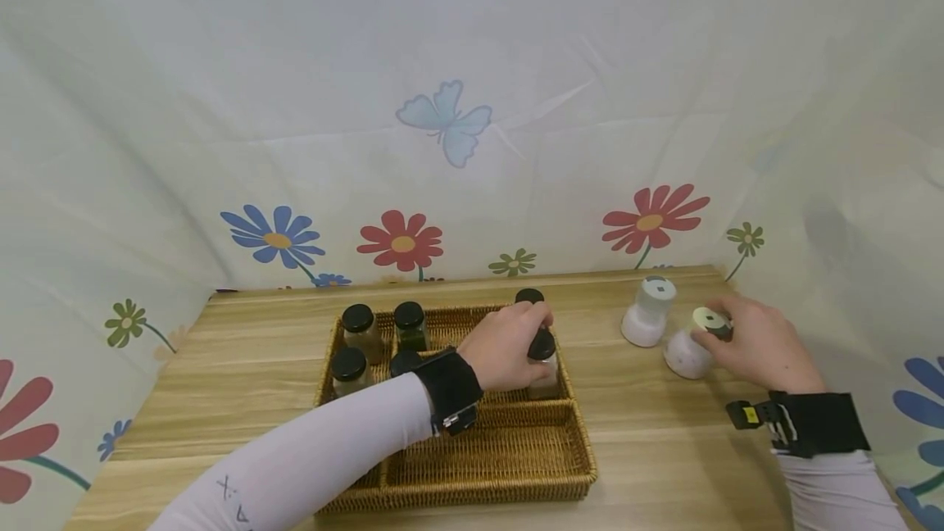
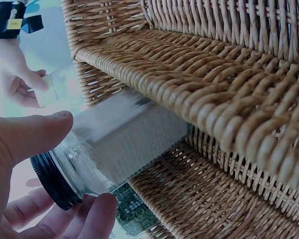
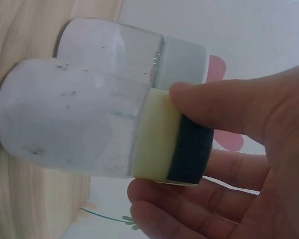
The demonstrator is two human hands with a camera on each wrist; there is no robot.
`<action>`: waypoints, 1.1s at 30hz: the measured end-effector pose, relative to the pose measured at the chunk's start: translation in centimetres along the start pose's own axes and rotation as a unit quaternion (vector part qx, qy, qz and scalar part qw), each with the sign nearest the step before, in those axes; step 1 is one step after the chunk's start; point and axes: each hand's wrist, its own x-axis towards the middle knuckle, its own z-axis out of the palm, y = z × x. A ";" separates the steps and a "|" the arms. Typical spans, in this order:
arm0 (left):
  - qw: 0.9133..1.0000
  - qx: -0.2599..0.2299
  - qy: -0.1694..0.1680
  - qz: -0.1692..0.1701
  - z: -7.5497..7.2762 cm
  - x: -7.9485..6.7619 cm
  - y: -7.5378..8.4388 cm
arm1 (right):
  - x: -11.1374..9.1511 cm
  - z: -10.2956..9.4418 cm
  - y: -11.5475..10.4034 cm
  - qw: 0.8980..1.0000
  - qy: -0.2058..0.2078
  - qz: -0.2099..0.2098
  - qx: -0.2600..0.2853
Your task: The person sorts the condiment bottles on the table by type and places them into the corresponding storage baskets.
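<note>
My left hand (image 1: pixel 505 347) grips a square glass spice jar (image 2: pixel 127 142) near its black screw lid (image 2: pixel 55 181). Thumb on one side and fingers on the other, seen close in the left wrist view. The jar's base is down in a compartment of the woven basket (image 1: pixel 487 492), at its right side. Another black-lidded jar (image 1: pixel 529 296) stands just behind it. Over to the right, my right hand (image 1: pixel 763 342) pinches the pale yellow-green lid (image 3: pixel 157 134) of a rounded clear shaker (image 3: pixel 65 124) with white contents. Its base sits at the wooden table.
A similar shaker with a white lid (image 1: pixel 656 293) stands beside the held one. Several black-lidded jars, including one with green contents (image 1: pixel 413 336), fill the basket's left and back compartments. Flowered white cloth (image 1: pixel 516 211) hangs behind the wooden table (image 1: pixel 642 449) and along its sides.
</note>
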 end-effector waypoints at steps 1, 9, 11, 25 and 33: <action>1.000 -0.002 0.001 0.000 0.0 0.0 0.0 | 0.0 -0.1 0.0 1.000 0.000 -0.004 -0.001; 1.000 -0.015 0.015 -0.001 -0.1 0.0 -0.1 | -0.2 -0.8 -0.9 0.999 0.010 -0.029 -0.014; 1.000 -0.017 0.014 -0.003 -0.1 -0.1 -0.1 | -0.3 -1.1 -1.3 0.999 0.016 -0.036 -0.019; 0.999 -0.019 0.033 0.003 -0.7 -0.7 0.1 | -2.4 -3.9 -5.5 0.996 0.044 -0.073 -0.013; 0.999 -0.026 0.045 -0.003 -1.0 -1.4 0.3 | -3.8 -4.9 -7.7 0.990 0.081 -0.108 -0.029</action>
